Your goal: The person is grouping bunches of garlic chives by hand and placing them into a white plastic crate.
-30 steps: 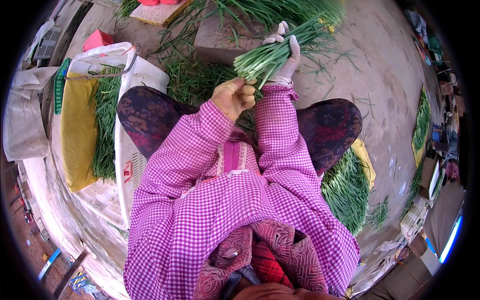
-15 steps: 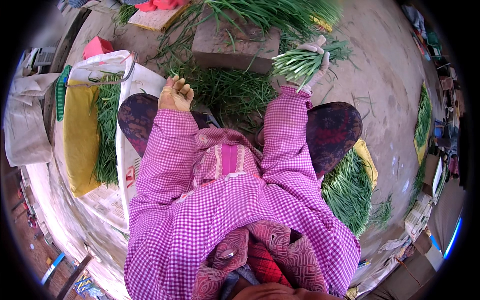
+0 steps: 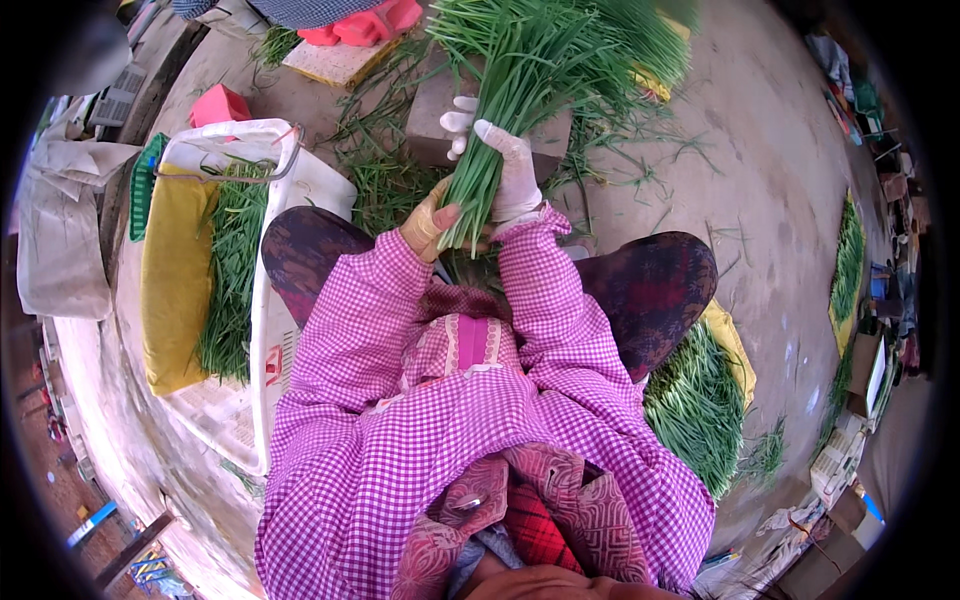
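My right hand, in a white glove, grips a bunch of long green chives over the space between my knees. Its fingers come round the left side of the bunch, and the thumb lies across the top. At the pale stem ends, my left hand in a yellowish glove closes round the lower part, its fingers partly hidden beneath. The leafy tips point away from me, over a grey block where they overlap a large heap of chives.
On my left stands a white crate holding chives and a yellow cloth-like sheet. More chives lie beside my right knee. Loose leaves litter the ground. Toward the far left are a red box and a pale board.
The chives in my right hand have swung inward and now point away from me. My left hand, empty before, has come across to the stem ends. The view has shifted slightly.
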A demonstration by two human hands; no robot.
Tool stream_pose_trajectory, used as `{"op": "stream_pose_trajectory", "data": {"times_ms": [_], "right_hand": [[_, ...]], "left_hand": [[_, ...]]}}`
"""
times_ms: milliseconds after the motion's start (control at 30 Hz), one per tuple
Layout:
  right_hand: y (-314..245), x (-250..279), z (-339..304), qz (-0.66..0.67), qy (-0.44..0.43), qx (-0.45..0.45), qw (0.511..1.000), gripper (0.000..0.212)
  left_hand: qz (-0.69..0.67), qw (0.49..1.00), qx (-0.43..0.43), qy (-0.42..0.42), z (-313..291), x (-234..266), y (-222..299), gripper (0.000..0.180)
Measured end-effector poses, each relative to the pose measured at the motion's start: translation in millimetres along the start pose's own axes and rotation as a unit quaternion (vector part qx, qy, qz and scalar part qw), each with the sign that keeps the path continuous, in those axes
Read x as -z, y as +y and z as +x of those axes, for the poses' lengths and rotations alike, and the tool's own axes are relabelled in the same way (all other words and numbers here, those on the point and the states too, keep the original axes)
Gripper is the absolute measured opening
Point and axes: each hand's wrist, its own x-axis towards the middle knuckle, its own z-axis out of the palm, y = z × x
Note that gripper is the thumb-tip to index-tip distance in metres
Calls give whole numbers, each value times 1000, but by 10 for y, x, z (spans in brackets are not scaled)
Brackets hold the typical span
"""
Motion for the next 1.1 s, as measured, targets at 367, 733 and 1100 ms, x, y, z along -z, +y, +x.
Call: {"op": "stream_pose_trajectory", "data": {"times_ms": [367, 733, 1100], "right_hand": [[165, 106, 20, -219, -86, -58, 970, 54], [78, 532, 73, -589, -45, 1, 807, 41], [-258, 4, 0, -431, 124, 19, 893, 20]], "left_hand": [[118, 977, 33, 174, -60, 46, -50, 41], [-76, 980, -54, 176, -59, 131, 56, 26], [-2, 976, 18, 215, -17, 122, -84, 16]]}}
